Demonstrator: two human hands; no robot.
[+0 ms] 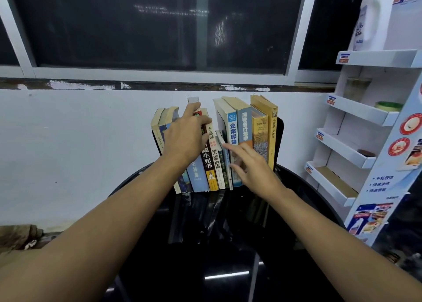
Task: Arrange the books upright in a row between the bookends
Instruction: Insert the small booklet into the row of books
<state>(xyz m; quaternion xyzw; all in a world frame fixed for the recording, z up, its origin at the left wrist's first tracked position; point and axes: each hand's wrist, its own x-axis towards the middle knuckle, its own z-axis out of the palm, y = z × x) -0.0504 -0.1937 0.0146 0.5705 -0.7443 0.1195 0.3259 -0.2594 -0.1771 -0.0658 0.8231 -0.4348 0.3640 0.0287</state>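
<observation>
Here, the row of paper books [244,126] stands on the shiny black round table [228,267], up against the black metal bookend [280,139] on the right, while the left hand [186,137] grips the top of the dark brown book with white letters [206,159] and the right hand [253,169] touches thin spines with its fingers spread.

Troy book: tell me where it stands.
Head view, right end of the row: the Troy book stands second from the black bookend, after the tall yellow book.

A white display rack [356,112] stands right of the black table [228,267], a dark window [137,27] behind.
</observation>
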